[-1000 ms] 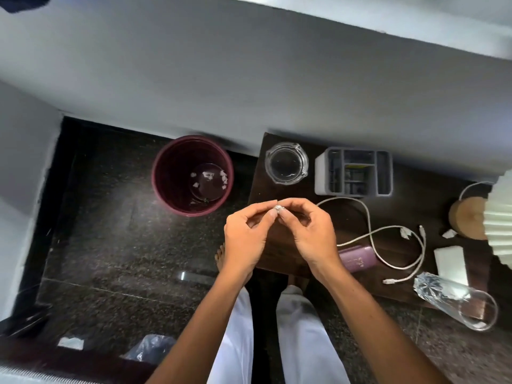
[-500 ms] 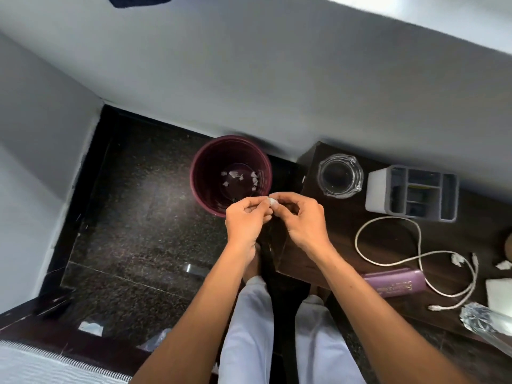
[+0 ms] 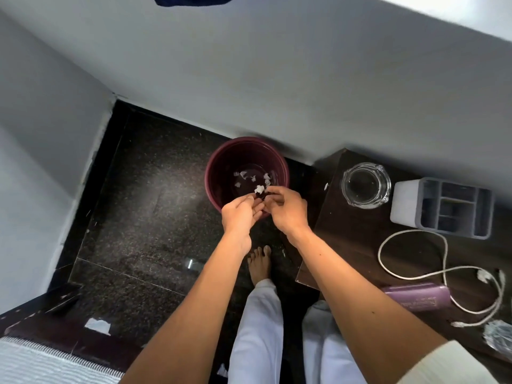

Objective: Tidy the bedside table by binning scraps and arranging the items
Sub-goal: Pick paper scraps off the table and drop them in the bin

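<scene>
Change since earlier: both hands now over the mouth of the bin (image 3: 246, 162), no longer at the left edge of the bedside table (image 3: 354, 231); view swung left, so lamp and white block gone from sight.
Left hand (image 3: 240, 214): fingers curled loosely inward, tips beside those of the other hand; unclear whether anything is pinched.
Right hand (image 3: 288, 210): fingertips drawn together at the scrap; impossible to tell if gripping or just let go.
Scrap (image 3: 259, 189): small white crumpled bit at the fingertips of both hands, above the bin's near rim; contact with the fingers not resolvable.
Bin contents: several white bits (image 3: 250, 177) lying on the bottom.
Bin position: on the dark floor, just left of the table, against the wall.
Table, back edge: glass ashtray (image 3: 366, 185) near the back-left corner, grey organiser (image 3: 443, 207) to its right.
Table, middle to front: white cable (image 3: 440, 273) looped; purple case (image 3: 415, 296) near the front edge, partly behind the right forearm.
Cut off: clear crinkled object (image 3: 498, 335) at the right frame edge, only partly seen.
Hard to make out: small white fleck (image 3: 483, 275) by the cable; pale scrap (image 3: 97, 326) on the floor near the bed.
Below: bare foot (image 3: 259, 263), white trousers.
</scene>
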Available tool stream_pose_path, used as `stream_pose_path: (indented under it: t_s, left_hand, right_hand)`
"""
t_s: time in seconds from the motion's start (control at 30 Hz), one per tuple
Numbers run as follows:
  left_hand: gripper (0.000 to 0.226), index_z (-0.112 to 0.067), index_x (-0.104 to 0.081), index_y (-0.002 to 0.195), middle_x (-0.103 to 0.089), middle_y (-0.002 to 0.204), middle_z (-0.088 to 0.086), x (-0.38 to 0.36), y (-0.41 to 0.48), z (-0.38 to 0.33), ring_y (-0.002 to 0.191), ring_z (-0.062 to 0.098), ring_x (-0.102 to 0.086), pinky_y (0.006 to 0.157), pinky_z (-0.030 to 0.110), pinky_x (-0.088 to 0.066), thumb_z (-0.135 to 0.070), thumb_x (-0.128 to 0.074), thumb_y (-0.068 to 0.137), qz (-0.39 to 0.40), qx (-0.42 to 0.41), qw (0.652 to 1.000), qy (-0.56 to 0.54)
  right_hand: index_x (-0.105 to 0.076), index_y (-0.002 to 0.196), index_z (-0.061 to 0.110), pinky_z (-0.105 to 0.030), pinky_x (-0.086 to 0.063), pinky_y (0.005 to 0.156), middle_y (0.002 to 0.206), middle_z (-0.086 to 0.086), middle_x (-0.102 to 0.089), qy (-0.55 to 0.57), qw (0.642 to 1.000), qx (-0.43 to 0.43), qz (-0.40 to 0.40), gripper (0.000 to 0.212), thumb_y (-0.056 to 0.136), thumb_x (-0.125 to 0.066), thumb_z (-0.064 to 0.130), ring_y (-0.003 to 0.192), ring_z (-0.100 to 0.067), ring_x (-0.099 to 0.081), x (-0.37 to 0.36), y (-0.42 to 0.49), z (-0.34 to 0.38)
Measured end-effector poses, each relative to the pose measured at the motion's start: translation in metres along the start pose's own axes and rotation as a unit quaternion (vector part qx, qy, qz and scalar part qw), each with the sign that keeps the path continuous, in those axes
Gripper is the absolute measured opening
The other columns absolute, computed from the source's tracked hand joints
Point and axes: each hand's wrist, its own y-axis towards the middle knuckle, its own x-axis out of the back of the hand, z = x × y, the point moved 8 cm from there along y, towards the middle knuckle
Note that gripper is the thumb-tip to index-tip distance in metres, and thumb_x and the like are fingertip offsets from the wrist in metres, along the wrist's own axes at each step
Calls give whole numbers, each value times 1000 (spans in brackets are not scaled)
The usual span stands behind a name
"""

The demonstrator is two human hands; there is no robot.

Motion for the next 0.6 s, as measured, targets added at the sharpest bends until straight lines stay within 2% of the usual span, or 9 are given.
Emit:
stream_pose_path:
  t_s: [0.13,0.17,0.23,0.3,0.37,0.43,0.47,0.6]
  left_hand:
    - [28,-4,-65,127,-74,111,14,0,-4,0,97,18,-73,83,28,-58,-13,-51,104,19,8,999,-28]
    - [28,-5,-64,128,-74,111,13,-1,-6,0,99,18,-72,83,28,-58,-14,-51,105,25,9,999,-28]
    - [28,-8,-64,128,-74,112,10,-4,-13,3,101,18,-72,84,28,-58,-18,-50,105,37,4,999,-12]
    - [27,-13,-65,127,-74,113,7,-8,-23,5,104,17,-72,86,30,-58,-20,-51,105,46,-13,999,27]
    - [26,-17,-66,125,-75,113,4,-15,-35,12,104,16,-72,90,34,-58,-21,-51,105,54,-43,994,90]
    - [22,-21,-68,120,-75,113,1,-26,-48,19,102,13,-72,92,36,-58,-21,-53,104,61,-91,980,168]
    - [21,-24,-68,117,-76,111,-1,-35,-57,23,100,11,-72,92,36,-58,-21,-53,103,69,-121,969,205]
    - [24,-25,-68,117,-75,102,-7,-81,-106,41,90,1,-70,87,23,-56,-14,-57,99,94,-242,919,298]
  right_hand:
    - [-63,128,18,1,-47,58,104,5,-68,10,1000,-1,0,33,97,-59,6,85,2,-63,-1,0,-5]
    - [-64,127,17,-3,-52,64,105,4,-69,18,1000,0,0,33,97,-60,7,90,-2,-66,0,-1,-8]
    - [-65,125,19,-21,-59,85,107,4,-71,28,1000,3,-1,30,96,-61,9,101,-7,-68,8,-8,-12]
    - [-67,122,20,-31,-57,95,111,4,-72,24,1000,12,-4,27,96,-63,14,105,-7,-67,21,-19,-15]
    - [-69,119,20,-25,-55,96,112,6,-73,7,999,29,-12,25,95,-63,17,104,-4,-66,40,-34,-20]
    - [-70,118,20,-12,-50,90,113,7,-73,-20,999,40,-21,24,96,-62,18,101,-1,-66,62,-51,-29]
    - [-71,117,20,-10,-48,87,112,7,-72,-33,998,42,-31,23,96,-62,18,99,0,-66,76,-60,-37]
    - [-73,112,17,-20,-53,89,108,2,-72,-63,994,46,-74,20,94,-62,16,92,-6,-68,126,-93,-73]
